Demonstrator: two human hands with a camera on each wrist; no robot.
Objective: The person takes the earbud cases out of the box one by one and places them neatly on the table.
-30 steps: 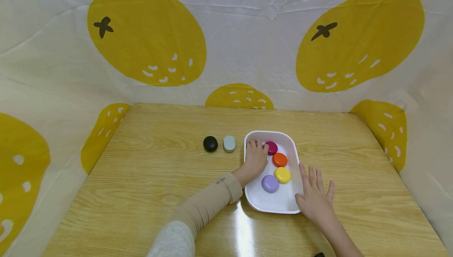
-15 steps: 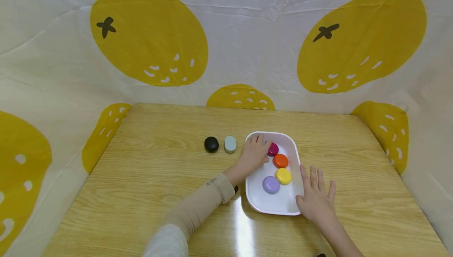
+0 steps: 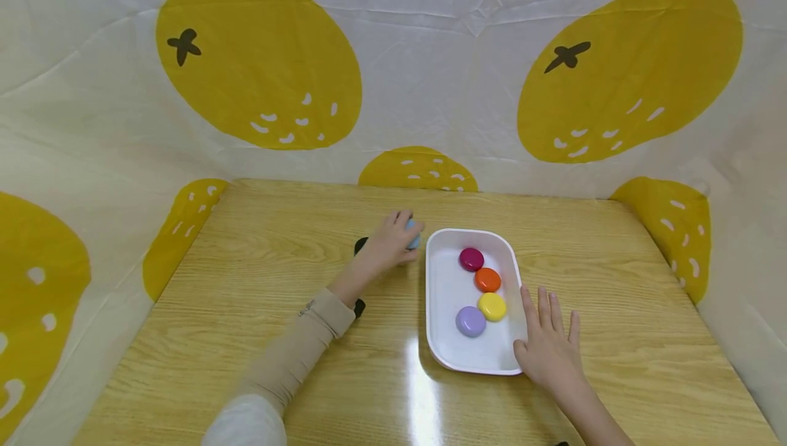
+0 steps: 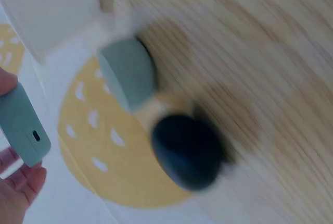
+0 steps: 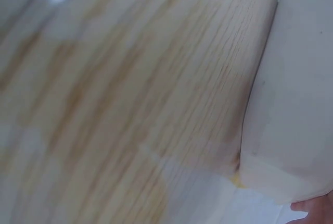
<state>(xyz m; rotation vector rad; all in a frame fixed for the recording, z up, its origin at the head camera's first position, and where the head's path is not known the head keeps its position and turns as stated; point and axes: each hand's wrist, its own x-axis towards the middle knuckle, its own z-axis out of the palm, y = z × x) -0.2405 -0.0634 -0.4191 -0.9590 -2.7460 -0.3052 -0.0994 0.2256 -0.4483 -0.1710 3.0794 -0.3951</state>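
My left hand [image 3: 382,246] pinches a light blue rounded case [image 3: 414,234], held left of the white tray [image 3: 443,354]. In the left wrist view this case [image 4: 25,125] has a small dark slot at one end. Beneath that hand lie a grey-green oval piece [image 4: 125,73] and a black rounded piece [image 4: 187,151], blurred there; the head view hides the oval one. Inside the tray are round pieces: magenta [image 3: 471,259], orange [image 3: 488,280], yellow [image 3: 492,307] and lilac [image 3: 470,322]. My right hand [image 3: 551,350], fingers straight, rests against the tray's right side.
A wooden table [image 3: 277,337] carries everything. Around its back and sides hangs a white cloth [image 3: 430,77] with large yellow fruit prints. The tray's walls rise around the pieces.
My left hand has left the tray and moved left with the light blue case, now over the grey-green and black pieces. The right hand has stayed against the tray.
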